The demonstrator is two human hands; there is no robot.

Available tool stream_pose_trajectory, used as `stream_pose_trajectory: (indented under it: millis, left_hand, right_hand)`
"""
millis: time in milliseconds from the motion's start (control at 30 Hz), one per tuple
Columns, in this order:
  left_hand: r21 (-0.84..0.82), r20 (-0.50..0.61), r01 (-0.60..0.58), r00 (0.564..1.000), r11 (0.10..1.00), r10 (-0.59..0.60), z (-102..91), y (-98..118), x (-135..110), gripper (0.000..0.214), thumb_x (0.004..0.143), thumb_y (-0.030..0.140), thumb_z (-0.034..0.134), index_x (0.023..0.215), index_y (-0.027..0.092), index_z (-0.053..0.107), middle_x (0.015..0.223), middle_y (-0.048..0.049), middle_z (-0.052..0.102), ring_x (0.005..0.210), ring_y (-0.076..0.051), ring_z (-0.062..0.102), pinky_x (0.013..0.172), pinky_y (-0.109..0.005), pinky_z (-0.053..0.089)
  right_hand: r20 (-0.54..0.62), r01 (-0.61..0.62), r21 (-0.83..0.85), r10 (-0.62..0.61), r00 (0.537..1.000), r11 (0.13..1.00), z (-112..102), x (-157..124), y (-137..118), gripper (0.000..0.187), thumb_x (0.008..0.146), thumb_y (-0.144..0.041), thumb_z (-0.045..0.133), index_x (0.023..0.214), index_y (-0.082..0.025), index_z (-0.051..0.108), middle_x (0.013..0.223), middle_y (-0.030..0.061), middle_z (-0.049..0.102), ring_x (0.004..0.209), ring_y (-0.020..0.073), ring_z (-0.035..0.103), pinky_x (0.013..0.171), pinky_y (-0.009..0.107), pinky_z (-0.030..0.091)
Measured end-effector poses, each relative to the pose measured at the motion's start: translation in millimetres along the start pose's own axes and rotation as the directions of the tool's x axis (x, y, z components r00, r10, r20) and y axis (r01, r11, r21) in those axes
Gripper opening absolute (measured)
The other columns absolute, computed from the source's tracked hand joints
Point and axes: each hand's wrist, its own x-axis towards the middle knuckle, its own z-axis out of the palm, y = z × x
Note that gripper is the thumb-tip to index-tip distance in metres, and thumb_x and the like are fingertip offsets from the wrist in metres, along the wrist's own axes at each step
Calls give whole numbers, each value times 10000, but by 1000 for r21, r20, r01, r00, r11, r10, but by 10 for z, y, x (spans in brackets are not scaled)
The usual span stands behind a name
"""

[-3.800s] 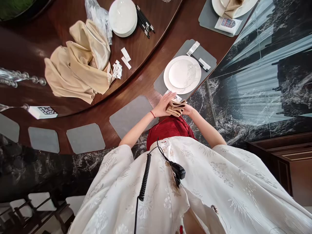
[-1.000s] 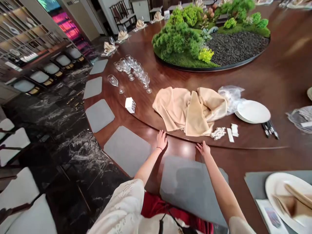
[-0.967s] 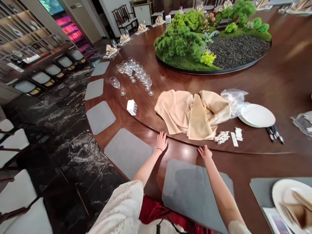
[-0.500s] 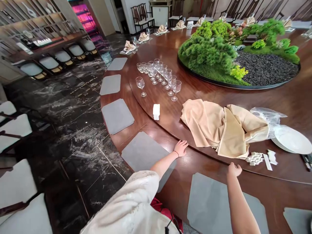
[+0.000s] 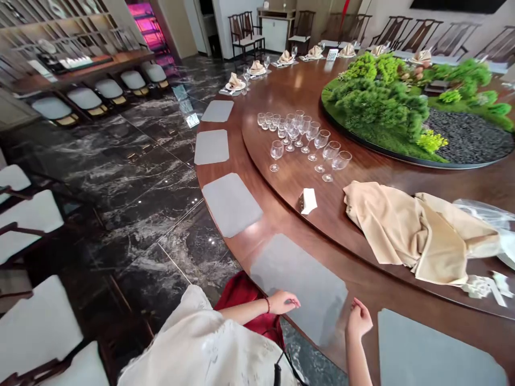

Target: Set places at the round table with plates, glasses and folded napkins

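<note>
My left hand (image 5: 284,302) is above the near edge of a grey placemat (image 5: 298,279), fingers loosely bent and nothing in them. To its right, my right hand (image 5: 359,320) hovers by the gap between that mat and another grey placemat (image 5: 434,348). Its fingers curl slightly upward, with no object visible in them. Beyond both hands, beige cloth napkins (image 5: 386,225) lie in a heap on the raised turntable (image 5: 325,225). A small white packet (image 5: 309,201) stands near the turntable's rim, and several stemmed glasses (image 5: 321,140) are grouped farther back.
A planted centrepiece (image 5: 378,107) with dark gravel fills the table's middle. White folded pieces (image 5: 478,287) lie right of the napkins, near clear plastic wrap (image 5: 483,212). More placemats (image 5: 232,203) follow the table edge on the left. Chairs (image 5: 36,220) stand on the dark marble floor.
Both hands have drawn back from the turntable's rim toward my body. The view has swung left, so the table things sit farther right. The white packet and glasses appear at a different angle.
</note>
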Motion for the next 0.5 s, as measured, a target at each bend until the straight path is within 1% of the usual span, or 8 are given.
stream_pose_trajectory:
  millis: [33, 67, 133, 233, 300, 367, 433, 500]
  left_hand:
    - [-34, -33, 24, 999, 999, -25, -286, -75, -180, 261, 901, 81, 613, 1054, 159, 810, 1061, -78, 833, 1027, -216, 795, 988, -329, 593]
    - [-61, -72, 41, 996, 997, -46, -602, -150, -339, 251, 908, 95, 611, 1058, 153, 805, 1056, -83, 833, 1017, -215, 795, 978, -332, 598]
    - [-92, -173, 57, 982, 994, -72, -1307, -300, -609, 226, 930, 145, 610, 1061, 149, 794, 1050, -92, 831, 1000, -215, 794, 969, -343, 603]
    - [-77, -288, 64, 954, 995, -83, -2480, -521, -957, 222, 958, 239, 606, 1060, 153, 783, 1034, -101, 828, 971, -215, 789, 958, -357, 610]
    - [-46, -346, 68, 935, 997, -80, -3290, -638, -1187, 237, 970, 294, 598, 1055, 165, 777, 1023, -99, 826, 964, -212, 788, 953, -356, 613]
    - [-15, -417, 72, 906, 997, -72, -4080, -711, -1414, 255, 984, 346, 582, 1043, 182, 768, 1016, -94, 824, 967, -209, 788, 949, -355, 617]
    - [19, -498, 81, 865, 996, -61, -4812, -739, -1601, 263, 995, 382, 567, 1033, 203, 756, 1016, -85, 820, 973, -208, 788, 956, -364, 618]
    - [45, -576, 101, 816, 994, -57, -5450, -740, -1705, 256, 1001, 390, 553, 1022, 217, 741, 997, -81, 816, 965, -211, 790, 955, -378, 623]
  right_hand:
    - [-67, 7, 51, -4, 998, 999, 279, -177, -166, 381, 692, -682, 521, 836, -369, 685, 715, 66, 753, 789, 395, 795, 771, 604, 674]
    - [-110, 20, 85, -10, 994, 996, 598, -317, -364, 355, 690, -654, 566, 790, -329, 669, 697, 59, 746, 785, 376, 797, 818, 588, 676]
    - [-79, 51, 164, -38, 996, 985, 1327, -483, -803, 375, 696, -619, 613, 784, -260, 674, 658, 54, 727, 708, 316, 783, 819, 542, 682]
    - [-28, 86, 312, -81, 996, 946, 2527, -524, -1429, 407, 734, -586, 640, 832, -194, 681, 669, 53, 724, 640, 211, 730, 728, 407, 661]
    - [12, 25, 405, -32, 999, 914, 3320, -498, -1789, 355, 751, -524, 662, 839, -180, 669, 677, 42, 717, 598, 162, 687, 660, 325, 620]
    - [47, -88, 454, 75, 996, 887, 4056, -461, -2129, 279, 787, -422, 655, 897, -165, 663, 709, 21, 714, 553, 114, 639, 605, 254, 571]
    - [69, -219, 445, 211, 975, 868, 4692, -388, -2457, 226, 821, -294, 628, 994, -150, 650, 770, 7, 718, 519, 78, 596, 553, 202, 514]
    - [77, -319, 386, 314, 946, 866, 5195, -243, -2750, 273, 841, -182, 605, 1107, -128, 631, 875, 27, 736, 520, 64, 586, 533, 185, 488]
